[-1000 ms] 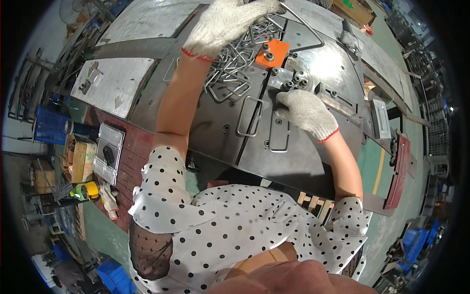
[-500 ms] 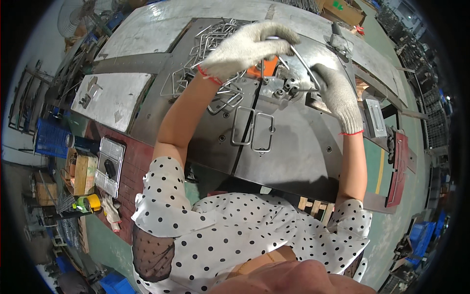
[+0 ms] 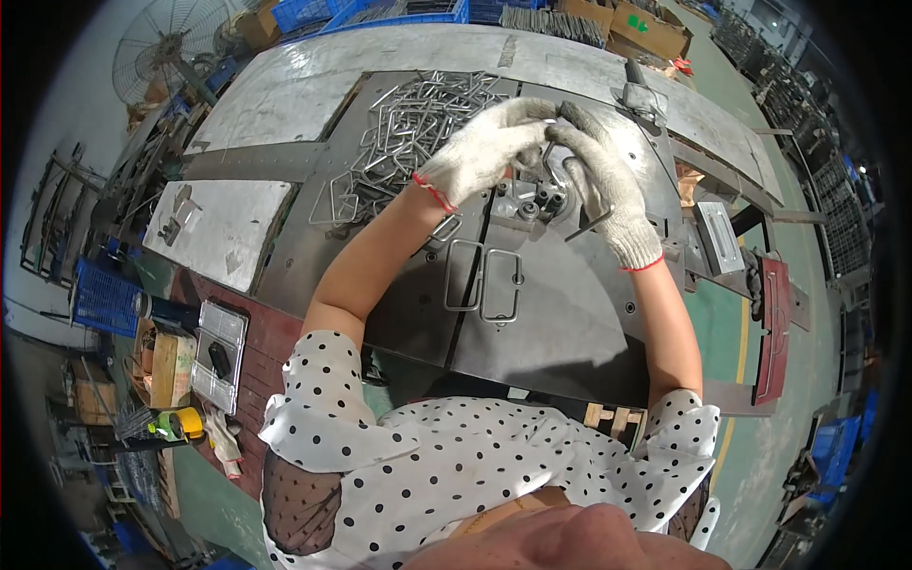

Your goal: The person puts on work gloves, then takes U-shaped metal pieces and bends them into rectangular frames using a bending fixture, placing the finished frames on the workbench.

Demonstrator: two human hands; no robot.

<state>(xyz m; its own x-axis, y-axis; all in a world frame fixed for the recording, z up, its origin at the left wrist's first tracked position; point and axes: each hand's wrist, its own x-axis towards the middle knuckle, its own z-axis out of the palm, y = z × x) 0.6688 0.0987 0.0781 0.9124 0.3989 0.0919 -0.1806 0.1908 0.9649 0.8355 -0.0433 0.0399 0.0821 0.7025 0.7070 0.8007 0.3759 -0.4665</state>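
My left hand (image 3: 499,147), in a white knit glove with a red cuff edge, is closed above the steel bench, its fingertips meeting those of my right hand. My right hand (image 3: 608,180), gloved alike, curls over a bent metal rod (image 3: 589,225), whose end sticks out below the palm. The fingers hide most of the rod. Just beneath both hands a bending fixture (image 3: 527,204) with round posts is bolted to the bench (image 3: 560,285). Two rectangular wire frames (image 3: 484,291) lie side by side nearer to me. Left of the fixture rises a heap of bent wire frames (image 3: 418,128).
A pale metal plate (image 3: 218,233) lies at the left. Past the red surface's edge sits a wire-look tray (image 3: 218,356) with a dark object on it. A grey clamp-like block (image 3: 646,100) stands at the far right. Blue crates (image 3: 380,13) and a fan (image 3: 171,47) are behind.
My hands have come together and nearer to me over the fixture. The rod, earlier stretched between them, is now mostly covered by the fingers. The view has tilted up slightly.
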